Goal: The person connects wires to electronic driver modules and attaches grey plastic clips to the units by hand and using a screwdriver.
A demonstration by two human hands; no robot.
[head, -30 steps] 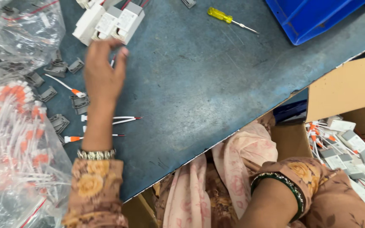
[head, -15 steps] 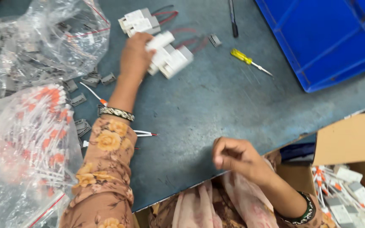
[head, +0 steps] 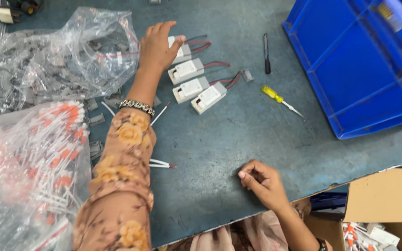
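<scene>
- Blue-grey worktable [head: 238,139] lies under both your hands.
- Your right hand [head: 260,182] rests nearest you, fingers curled loosely, empty.
- Farther off, your left hand [head: 158,45] grasps the top white plastic module [head: 178,50]; three more modules [head: 196,88] lie just right of your fingers.

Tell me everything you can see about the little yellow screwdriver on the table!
The small screwdriver with a see-through yellow plastic handle has a thin silver metal shaft. It lies flat on the blue-grey table, handle toward the upper left, tip toward the lower right. It sits between the white plastic boxes with red and black wires and the big blue plastic crate, just below a black pen. Nothing touches it; neither hand is near it.
</scene>
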